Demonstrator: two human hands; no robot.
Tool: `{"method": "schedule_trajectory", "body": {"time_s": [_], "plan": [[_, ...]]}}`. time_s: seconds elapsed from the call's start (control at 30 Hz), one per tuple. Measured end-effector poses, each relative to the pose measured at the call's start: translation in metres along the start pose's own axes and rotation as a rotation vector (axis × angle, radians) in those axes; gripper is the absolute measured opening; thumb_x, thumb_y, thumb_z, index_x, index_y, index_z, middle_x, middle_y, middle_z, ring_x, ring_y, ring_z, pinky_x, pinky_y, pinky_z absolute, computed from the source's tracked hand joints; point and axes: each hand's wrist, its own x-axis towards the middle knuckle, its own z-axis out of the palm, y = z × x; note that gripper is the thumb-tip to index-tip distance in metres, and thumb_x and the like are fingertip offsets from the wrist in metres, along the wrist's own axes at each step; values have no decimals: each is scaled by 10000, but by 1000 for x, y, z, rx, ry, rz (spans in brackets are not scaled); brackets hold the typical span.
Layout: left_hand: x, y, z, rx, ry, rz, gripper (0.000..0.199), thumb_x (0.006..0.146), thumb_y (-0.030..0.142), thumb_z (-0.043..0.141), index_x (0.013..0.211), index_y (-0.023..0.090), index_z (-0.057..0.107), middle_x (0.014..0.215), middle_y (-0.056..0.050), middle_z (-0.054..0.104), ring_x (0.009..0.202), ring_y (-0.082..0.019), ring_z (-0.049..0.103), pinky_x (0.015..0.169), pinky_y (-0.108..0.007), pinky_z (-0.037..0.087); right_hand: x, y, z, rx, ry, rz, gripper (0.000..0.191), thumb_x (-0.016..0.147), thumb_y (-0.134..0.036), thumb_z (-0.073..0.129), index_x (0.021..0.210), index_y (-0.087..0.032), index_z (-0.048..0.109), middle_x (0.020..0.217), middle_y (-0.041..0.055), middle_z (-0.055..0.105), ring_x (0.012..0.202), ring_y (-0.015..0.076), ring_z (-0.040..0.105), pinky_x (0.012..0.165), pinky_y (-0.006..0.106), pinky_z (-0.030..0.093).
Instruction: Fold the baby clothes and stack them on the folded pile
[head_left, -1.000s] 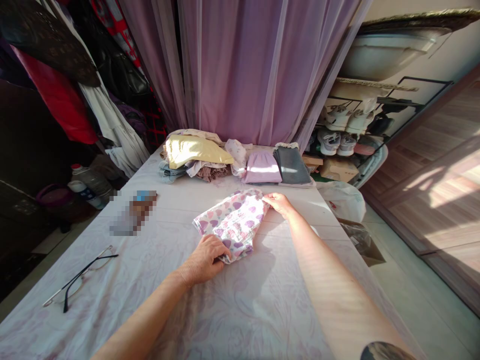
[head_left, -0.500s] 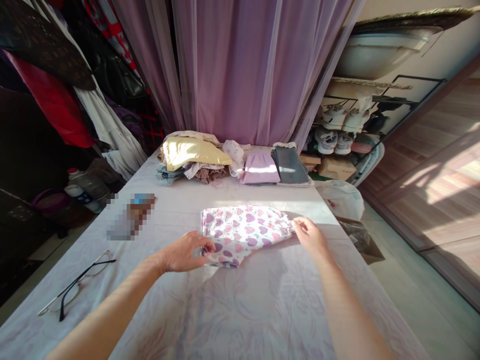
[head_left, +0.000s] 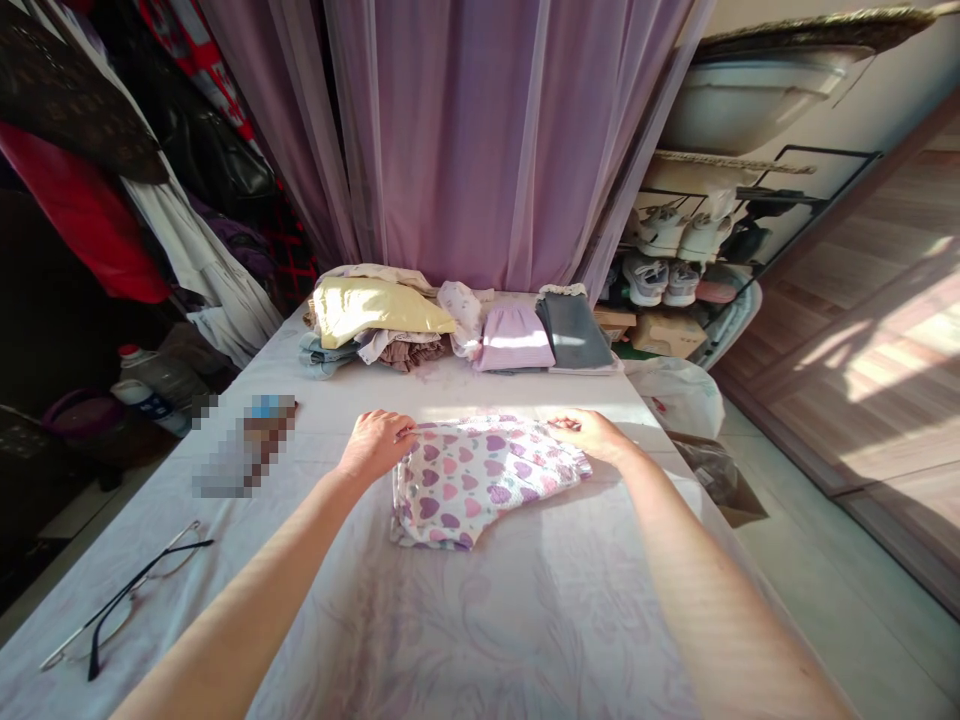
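Note:
A folded white garment with pink and purple hearts [head_left: 480,485] lies flat in the middle of the pale sheet-covered surface [head_left: 480,620]. My left hand [head_left: 375,445] rests at its far left corner, with the fingertips on the fabric. My right hand [head_left: 591,432] lies along its far right edge, fingers flat on the cloth. Neither hand visibly grips the garment. Its near folded edge shows no hand on it.
Folded clothes stand in a row at the far edge, including a yellow cloth [head_left: 375,308], a lilac piece [head_left: 516,340] and a grey piece [head_left: 571,332]. Eyeglasses [head_left: 131,605] lie at left beside a pixelated object [head_left: 244,447]. Sheer purple curtains [head_left: 450,130] hang behind.
Both hands have moved to the garment's far edge and lie flatter on it. The garment now lies flatter and more squared, with its heart print showing on top.

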Motion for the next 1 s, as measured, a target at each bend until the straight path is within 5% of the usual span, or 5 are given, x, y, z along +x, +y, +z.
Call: {"method": "schedule_trajectory", "body": {"time_s": [0.17, 0.4, 0.7, 0.87, 1.0], "plan": [[-5, -7, -7, -3, -76, -92, 300, 885, 392, 444, 998, 292, 704, 968, -11, 760, 966, -234, 671, 867, -338, 452, 6, -3, 4, -28, 53, -42, 482, 748, -406, 681, 1183, -206, 621, 823, -1, 682, 738, 160, 607, 673, 247, 450], [0, -8, -6, 9, -149, -261, 348, 889, 402, 417, 1089, 283, 677, 1036, -19, 752, 957, -227, 681, 790, -292, 468, 17, -7, 21, -19, 149, 4, 341, 770, -359, 661, 1073, -206, 692, 1024, 80, 737, 912, 229, 674, 763, 304, 482], [1, -7, -8, 33, -163, -326, 321, 848, 381, 459, 1049, 291, 692, 1018, -30, 746, 971, -253, 675, 781, -311, 491, 20, -6, 35, -16, 213, -55, 249, 749, -318, 644, 970, -259, 742, 968, 30, 762, 927, 242, 693, 829, 324, 507], [-8, 1, 1, 84, 15, -227, 387, 854, 281, 472, 1188, 242, 664, 1259, -77, 664, 1130, -274, 618, 940, -387, 492, 20, 5, 41, 94, 214, -126, 399, 754, -339, 623, 1129, -228, 700, 1001, 47, 756, 908, 232, 692, 837, 345, 525], [-13, 18, 18, 69, 173, 112, 420, 918, 227, 401, 1273, 206, 625, 1381, -76, 595, 1285, -244, 523, 1116, -418, 382, 16, 2, 36, 23, 167, -237, 362, 761, -276, 601, 1104, -225, 706, 1026, 59, 747, 940, 227, 685, 847, 332, 519]]}}
